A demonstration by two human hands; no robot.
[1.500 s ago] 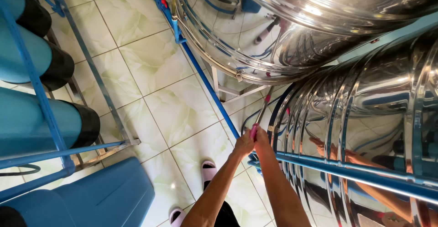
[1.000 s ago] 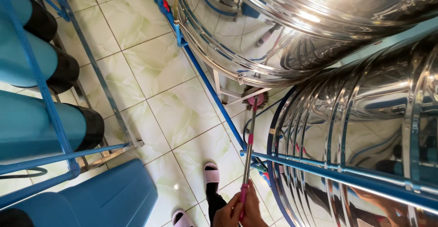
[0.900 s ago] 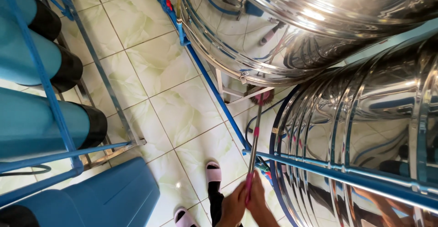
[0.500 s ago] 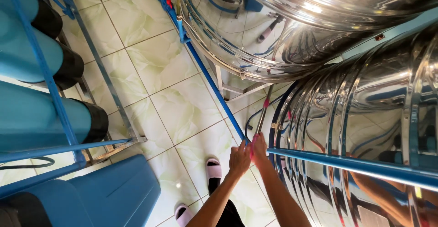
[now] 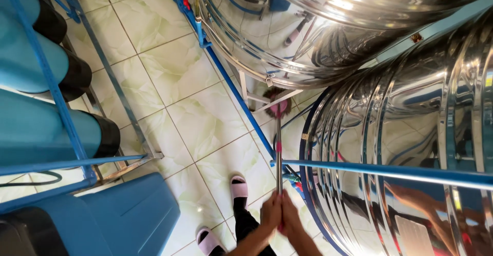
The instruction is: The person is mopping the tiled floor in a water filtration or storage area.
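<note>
Between two tanks (image 5: 411, 107): two hands (one broom (image 5: 279, 132)).

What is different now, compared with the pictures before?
Both hands, left and right, pulled back down the frame. The broom they grip now stands straighter, and its head sits under the far tank. Both hands kept their grip throughout. The tanks, blue rack and floor are unchanged.
</note>
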